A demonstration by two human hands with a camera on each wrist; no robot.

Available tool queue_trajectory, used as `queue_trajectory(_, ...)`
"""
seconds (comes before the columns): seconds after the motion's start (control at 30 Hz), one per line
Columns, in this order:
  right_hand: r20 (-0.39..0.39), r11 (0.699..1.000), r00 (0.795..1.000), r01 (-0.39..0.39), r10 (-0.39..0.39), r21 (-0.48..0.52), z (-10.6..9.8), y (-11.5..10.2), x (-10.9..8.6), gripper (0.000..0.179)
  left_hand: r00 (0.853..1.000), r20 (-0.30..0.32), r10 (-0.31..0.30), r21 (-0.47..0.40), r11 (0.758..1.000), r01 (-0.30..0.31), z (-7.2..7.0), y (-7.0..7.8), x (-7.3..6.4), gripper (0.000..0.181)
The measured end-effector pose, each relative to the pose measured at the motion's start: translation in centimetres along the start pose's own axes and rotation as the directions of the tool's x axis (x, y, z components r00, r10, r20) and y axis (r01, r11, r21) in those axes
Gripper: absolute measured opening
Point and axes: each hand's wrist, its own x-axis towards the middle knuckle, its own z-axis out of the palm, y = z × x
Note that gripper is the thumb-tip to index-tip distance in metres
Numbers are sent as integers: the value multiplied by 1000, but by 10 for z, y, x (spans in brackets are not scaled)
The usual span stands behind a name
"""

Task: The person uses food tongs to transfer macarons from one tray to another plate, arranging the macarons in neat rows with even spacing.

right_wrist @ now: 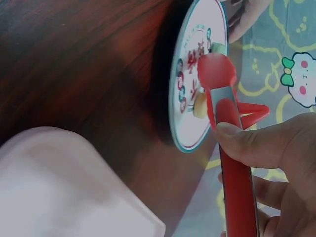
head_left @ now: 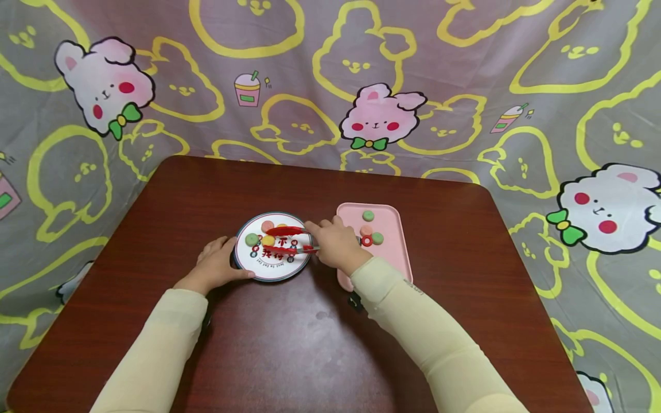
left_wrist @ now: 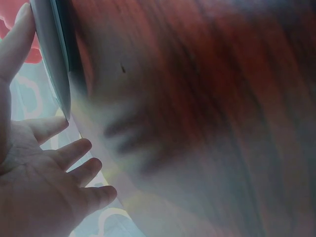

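Observation:
My left hand [head_left: 213,265] holds a white round plate [head_left: 268,269] by its left side, thumb on the rim and index finger against the edge. In my right hand [head_left: 338,244] is a pair of red tongs [right_wrist: 237,182], their spread tips above the plate. A yellow macaron-like piece [head_left: 268,241] lies around the tips; whether they touch it I cannot tell. Beside it on the plate are a green piece [head_left: 251,240] and a pink piece [head_left: 267,226]. Another yellow piece is partly hidden behind the tongs.
A pink tray [head_left: 395,258] stands right of the plate, partly under my right forearm. On it are a green piece [head_left: 368,215], a peach piece [head_left: 366,230] and a second green one. The brown table [head_left: 289,355] meets a patterned curtain [head_left: 289,74] behind.

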Motion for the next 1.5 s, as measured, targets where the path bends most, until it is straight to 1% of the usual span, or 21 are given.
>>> queue_trajectory(0.2, 23, 999, 1000, 17, -16, -37, -12, -4, 4, 63, 1000, 0, -3, 0, 1000, 3, 0, 0, 1, 103)
queue_trajectory(0.4, 53, 998, 999, 13, -9, -59, -20, -9, 8, 61, 1000, 5, -8, 6, 1000, 8, 0, 0, 2, 104)
queue_trajectory(0.63, 60, 998, 998, 6, -2, -57, -23, -9, 9, 60, 1000, 13, -8, -1, 1000, 8, -2, 2, 1, 104)
queue_trajectory(0.77, 51, 999, 999, 6, -4, -44, -22, -8, 8, 61, 1000, 11, -9, 1, 1000, 9, -2, 2, 1, 104)
queue_trajectory(1.0, 58, 1000, 998, -10, 11, -7, -20, -2, 5, 64, 1000, 0, 6, 3, 1000, -6, -2, 1, 1, 103)
queue_trajectory(1.17, 27, 1000, 1000, -8, 8, 16, -19, 3, 0, 69, 1000, 1, 2, 6, 1000, -2, -2, 2, 0, 103)
queue_trajectory(1.33, -6, 999, 1000, 5, -5, 39, -18, 8, -4, 68, 1000, 10, -15, -1, 1000, 15, -1, 3, 0, 104)
queue_trajectory(1.5, -28, 998, 1000, -1, 3, 65, -16, 14, -10, 68, 1000, 6, -17, -4, 1000, 17, 0, 2, -1, 105)
